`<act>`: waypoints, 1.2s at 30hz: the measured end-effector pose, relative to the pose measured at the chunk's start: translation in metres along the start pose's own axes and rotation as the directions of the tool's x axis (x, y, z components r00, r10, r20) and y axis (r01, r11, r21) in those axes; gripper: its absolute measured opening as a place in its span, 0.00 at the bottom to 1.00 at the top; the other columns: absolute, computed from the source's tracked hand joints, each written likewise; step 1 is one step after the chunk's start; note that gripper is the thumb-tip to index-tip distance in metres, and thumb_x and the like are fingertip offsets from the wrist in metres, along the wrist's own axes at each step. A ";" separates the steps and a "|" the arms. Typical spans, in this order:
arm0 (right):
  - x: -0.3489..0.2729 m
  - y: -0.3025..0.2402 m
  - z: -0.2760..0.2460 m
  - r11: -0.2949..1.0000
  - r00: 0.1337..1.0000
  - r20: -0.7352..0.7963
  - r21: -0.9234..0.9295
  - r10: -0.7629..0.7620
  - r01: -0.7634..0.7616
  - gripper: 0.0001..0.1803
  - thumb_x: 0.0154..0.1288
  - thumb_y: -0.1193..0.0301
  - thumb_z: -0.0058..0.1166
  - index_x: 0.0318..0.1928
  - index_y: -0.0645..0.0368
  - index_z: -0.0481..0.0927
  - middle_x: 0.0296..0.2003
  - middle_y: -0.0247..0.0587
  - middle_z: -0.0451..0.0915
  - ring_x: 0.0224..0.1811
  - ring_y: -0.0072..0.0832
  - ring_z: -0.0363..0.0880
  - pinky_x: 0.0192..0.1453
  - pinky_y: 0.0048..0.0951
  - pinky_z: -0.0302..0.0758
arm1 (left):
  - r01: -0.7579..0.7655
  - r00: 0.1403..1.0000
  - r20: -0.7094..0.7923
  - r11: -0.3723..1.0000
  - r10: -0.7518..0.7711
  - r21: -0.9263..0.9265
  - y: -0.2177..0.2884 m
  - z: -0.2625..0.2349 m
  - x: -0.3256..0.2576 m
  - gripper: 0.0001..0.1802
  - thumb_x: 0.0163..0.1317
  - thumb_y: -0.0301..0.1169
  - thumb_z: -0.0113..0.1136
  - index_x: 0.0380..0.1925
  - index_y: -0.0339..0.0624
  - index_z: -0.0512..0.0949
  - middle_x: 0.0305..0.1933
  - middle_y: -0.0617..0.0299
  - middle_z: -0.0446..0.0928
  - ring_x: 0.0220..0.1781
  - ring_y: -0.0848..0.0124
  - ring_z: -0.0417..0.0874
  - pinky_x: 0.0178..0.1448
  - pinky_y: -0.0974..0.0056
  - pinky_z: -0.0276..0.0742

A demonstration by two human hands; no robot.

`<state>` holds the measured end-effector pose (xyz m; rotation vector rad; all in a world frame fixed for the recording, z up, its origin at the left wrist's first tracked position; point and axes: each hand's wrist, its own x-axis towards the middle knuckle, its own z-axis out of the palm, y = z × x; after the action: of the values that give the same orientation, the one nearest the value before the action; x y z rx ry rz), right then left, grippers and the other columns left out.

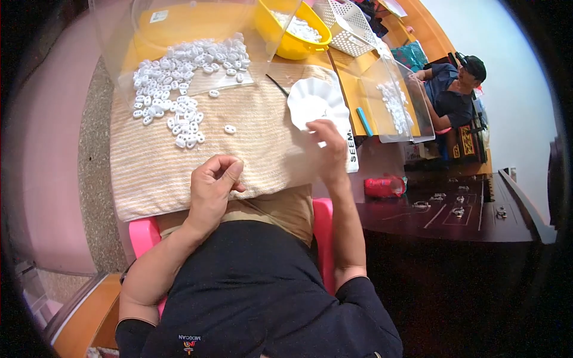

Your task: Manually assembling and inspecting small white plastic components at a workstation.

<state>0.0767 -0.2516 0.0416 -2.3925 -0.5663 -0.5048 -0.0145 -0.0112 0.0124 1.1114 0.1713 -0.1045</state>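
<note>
Left hand: the left hand (pixel 212 182) rests on the near edge of the beige cloth (pixel 149 173), curled into a loose fist with the thumb pressed against the forefinger. It may be pinching one small piece, but nothing shows between the fingers, so I cannot tell.
Right hand: the right hand (pixel 327 146) reaches forward to the white scalloped dish (pixel 313 98), fingers bent down over its near rim. Whether it grips a piece or only touches the dish is hidden by the knuckles.
Pieces: a heap of small white rings (pixel 179 83) lies spread on the cloth, spilling from the mouth of a clear plastic tub (pixel 179 24) tipped on its side. A few loose ones sit apart, nearer the hands.
Dish: it looks bare where it shows, with no clear pile inside.
Other things: a yellow bowl (pixel 298 33) behind holds more white pieces, and a white basket (pixel 349 24) stands beside it. A thin dark stick (pixel 277 85) lies just left of the dish.
Progress: judging by the large heap on the cloth and the almost bare dish, the work seems near its start, with most pieces not yet handled.
Nearby: another person (pixel 453 89) sits at the far right beside a second clear tub (pixel 400 101) of white pieces.
</note>
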 end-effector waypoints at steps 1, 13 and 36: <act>-0.005 -0.014 0.008 0.982 0.998 0.034 0.183 -0.045 0.038 0.12 0.56 0.80 0.63 0.42 0.62 0.81 0.41 0.45 0.80 0.33 0.27 0.81 0.37 0.25 0.79 | 0.067 0.998 -0.011 0.997 -0.068 -0.030 0.002 0.001 -0.001 0.09 0.67 0.31 0.60 0.37 0.35 0.78 0.28 0.67 0.76 0.26 0.80 0.75 0.33 0.74 0.76; -0.032 -0.059 0.055 0.802 0.985 0.094 0.594 -0.145 0.061 0.14 0.56 0.82 0.63 0.44 0.60 0.82 0.38 0.42 0.80 0.37 0.30 0.81 0.39 0.25 0.77 | 0.235 0.966 0.161 0.943 -0.200 -0.234 0.003 -0.002 0.001 0.07 0.67 0.32 0.59 0.38 0.39 0.77 0.30 0.69 0.75 0.28 0.80 0.76 0.35 0.74 0.78; -0.037 -0.068 0.055 0.894 0.980 0.198 0.439 0.002 -0.091 0.05 0.66 0.82 0.53 0.41 0.65 0.78 0.37 0.38 0.77 0.37 0.20 0.76 0.42 0.20 0.74 | 0.327 0.942 0.193 0.874 -0.274 -0.359 0.005 -0.006 0.005 0.15 0.68 0.27 0.57 0.52 0.30 0.76 0.41 0.61 0.80 0.39 0.77 0.81 0.47 0.72 0.81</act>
<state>0.0234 -0.1775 0.0161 -2.0139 -0.6300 -0.0993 -0.0095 -0.0035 0.0135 0.6715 0.2314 -0.4096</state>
